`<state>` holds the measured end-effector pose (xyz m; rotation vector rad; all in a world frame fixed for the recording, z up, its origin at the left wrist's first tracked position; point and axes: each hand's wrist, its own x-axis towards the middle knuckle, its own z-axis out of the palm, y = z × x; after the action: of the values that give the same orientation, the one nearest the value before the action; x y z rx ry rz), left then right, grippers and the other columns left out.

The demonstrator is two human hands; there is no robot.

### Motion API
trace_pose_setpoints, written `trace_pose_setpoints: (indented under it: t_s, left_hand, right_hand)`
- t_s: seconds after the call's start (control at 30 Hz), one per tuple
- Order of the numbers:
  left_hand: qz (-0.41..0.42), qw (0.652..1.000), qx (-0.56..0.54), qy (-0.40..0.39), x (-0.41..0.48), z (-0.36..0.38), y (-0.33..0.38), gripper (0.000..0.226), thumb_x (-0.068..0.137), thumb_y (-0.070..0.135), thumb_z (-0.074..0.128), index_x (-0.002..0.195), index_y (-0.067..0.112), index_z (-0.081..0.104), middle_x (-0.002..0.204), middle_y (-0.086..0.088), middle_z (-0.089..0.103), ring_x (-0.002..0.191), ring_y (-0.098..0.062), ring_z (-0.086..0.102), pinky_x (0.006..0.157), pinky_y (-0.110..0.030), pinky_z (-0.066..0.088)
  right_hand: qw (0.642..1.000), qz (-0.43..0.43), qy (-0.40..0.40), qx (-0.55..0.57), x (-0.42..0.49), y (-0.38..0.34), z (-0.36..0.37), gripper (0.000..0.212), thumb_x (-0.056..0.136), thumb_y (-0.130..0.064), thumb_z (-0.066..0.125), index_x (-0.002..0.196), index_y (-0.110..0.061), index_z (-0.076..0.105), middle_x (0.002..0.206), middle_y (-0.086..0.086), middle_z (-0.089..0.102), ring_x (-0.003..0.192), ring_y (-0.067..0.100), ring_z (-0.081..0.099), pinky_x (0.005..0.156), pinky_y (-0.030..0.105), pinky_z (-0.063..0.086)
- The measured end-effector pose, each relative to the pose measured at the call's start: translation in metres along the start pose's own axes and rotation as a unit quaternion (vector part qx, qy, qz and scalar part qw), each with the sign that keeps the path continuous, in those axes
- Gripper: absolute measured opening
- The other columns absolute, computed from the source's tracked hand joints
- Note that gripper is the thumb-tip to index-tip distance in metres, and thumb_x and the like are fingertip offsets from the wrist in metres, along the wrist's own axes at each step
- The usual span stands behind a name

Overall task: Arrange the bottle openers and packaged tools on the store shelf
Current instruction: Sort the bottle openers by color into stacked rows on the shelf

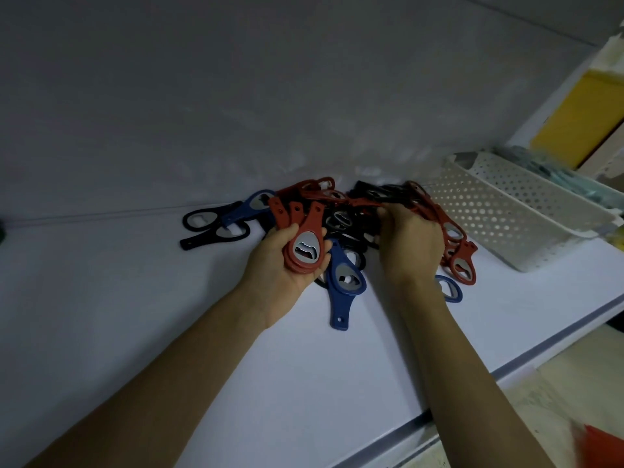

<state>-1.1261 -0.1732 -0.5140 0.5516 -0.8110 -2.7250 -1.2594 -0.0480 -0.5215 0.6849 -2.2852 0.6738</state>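
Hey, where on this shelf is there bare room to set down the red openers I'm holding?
Free: the shelf patch left of the black openers, and the front strip between the blue opener and the shelf lip, crossed by both forearms. Crowded: from the red stack in the left hand, past the right hand gripping red openers, to the white basket.

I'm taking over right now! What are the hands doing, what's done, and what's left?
Left hand grips a stack of red bottle openers with metal inserts, heads aligned.
Right hand is in the mixed pile of red, black and blue openers on the white shelf, fingers curled round another red opener.
Two black openers lie left of the pile, a blue opener in front, and a white perforated basket to the right.
Done: some reds gathered.
Left: sort the remaining openers. I can't make out any packaged tools.
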Motion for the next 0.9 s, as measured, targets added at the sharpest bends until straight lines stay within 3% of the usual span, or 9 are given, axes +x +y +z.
trace_pose_setpoints:
  t_s: [0.1,0.2,0.37,0.5,0.6,0.63,0.73,0.83,0.9]
  left_hand:
    - [-0.008,1.000,-0.010,0.001,-0.001,0.000,0.001,0.038,0.098,0.020,0.043,0.131,0.004,0.050,0.106,-0.015,0.063,0.084,-0.024,0.065,0.071,-0.033,0.054]
    - [-0.010,1.000,-0.018,-0.005,0.000,-0.001,0.001,0.037,0.098,0.023,0.042,0.131,0.009,0.051,0.115,-0.014,0.064,0.094,-0.025,0.065,0.072,-0.034,0.054]
    - [0.010,0.997,0.031,-0.073,-0.002,-0.005,0.007,0.052,0.099,0.046,0.033,0.123,0.009,0.058,0.113,-0.012,0.068,0.104,-0.020,0.066,0.079,-0.030,0.056]
    - [0.070,0.990,0.099,-0.074,0.002,-0.007,0.001,0.045,0.089,0.027,0.055,0.127,0.002,0.054,0.120,-0.018,0.063,0.110,-0.027,0.062,0.089,-0.037,0.052]
    - [0.166,0.968,0.181,-0.047,0.002,-0.004,-0.009,0.030,0.087,0.007,0.062,0.116,0.009,0.062,0.108,-0.011,0.069,0.102,-0.025,0.066,0.082,-0.038,0.053]
    - [0.202,0.947,0.248,-0.025,0.000,-0.002,-0.011,0.029,0.086,0.005,0.064,0.114,0.013,0.063,0.101,-0.006,0.071,0.096,-0.020,0.068,0.077,-0.034,0.054]
    - [0.288,0.868,0.404,-0.003,-0.005,-0.001,-0.017,0.037,0.081,0.004,0.069,0.114,0.015,0.058,0.090,0.005,0.070,0.085,-0.003,0.067,0.070,-0.019,0.053]
    - [0.342,0.795,0.499,0.033,-0.008,-0.004,-0.013,0.031,0.081,0.013,0.069,0.107,0.024,0.056,0.082,0.016,0.063,0.077,0.005,0.063,0.065,-0.009,0.049]
    - [0.335,0.779,0.529,0.042,-0.007,-0.005,-0.010,0.019,0.085,0.019,0.065,0.100,0.028,0.058,0.084,0.015,0.064,0.079,0.001,0.061,0.064,-0.009,0.048]
  right_hand:
    - [0.993,-0.046,0.092,0.056,-0.001,-0.019,-0.007,0.033,0.097,-0.029,0.046,0.092,-0.009,0.072,0.061,0.007,0.066,0.048,0.025,0.056,0.050,0.029,0.041]
    - [0.975,-0.148,0.138,0.096,-0.010,-0.041,-0.008,0.022,0.093,-0.022,0.056,0.096,-0.009,0.073,0.071,0.004,0.071,0.055,0.019,0.060,0.060,0.028,0.046]
    - [0.933,-0.285,0.006,0.217,-0.023,-0.067,-0.004,0.030,0.092,-0.027,0.054,0.075,-0.012,0.074,0.067,0.001,0.070,0.058,0.017,0.061,0.070,0.035,0.049]
    - [0.920,-0.135,-0.040,0.366,-0.024,-0.073,-0.009,0.043,0.093,-0.027,0.047,0.062,-0.003,0.063,0.056,0.004,0.060,0.054,0.020,0.056,0.060,0.038,0.046]
    - [0.895,0.049,-0.070,0.439,-0.023,-0.074,-0.016,0.029,0.086,-0.043,0.059,0.094,-0.016,0.063,0.085,-0.011,0.066,0.082,0.006,0.063,0.075,0.029,0.053]
    - [0.880,0.086,-0.124,0.450,-0.022,-0.073,-0.016,0.044,0.079,-0.052,0.062,0.110,-0.021,0.059,0.098,-0.016,0.064,0.094,0.002,0.062,0.083,0.024,0.053]
    - [0.832,0.100,-0.251,0.484,-0.019,-0.065,-0.013,0.083,0.056,-0.066,0.071,0.127,-0.027,0.050,0.119,-0.010,0.060,0.109,0.003,0.060,0.091,0.022,0.051]
    - [0.812,0.087,-0.259,0.515,-0.019,-0.066,-0.015,0.082,0.059,-0.055,0.077,0.127,-0.016,0.054,0.121,0.004,0.064,0.111,0.014,0.063,0.097,0.035,0.051]
    - [0.812,0.069,-0.270,0.513,-0.023,-0.070,-0.015,0.077,0.066,-0.043,0.076,0.133,-0.017,0.050,0.122,0.001,0.065,0.114,0.011,0.061,0.100,0.035,0.049]
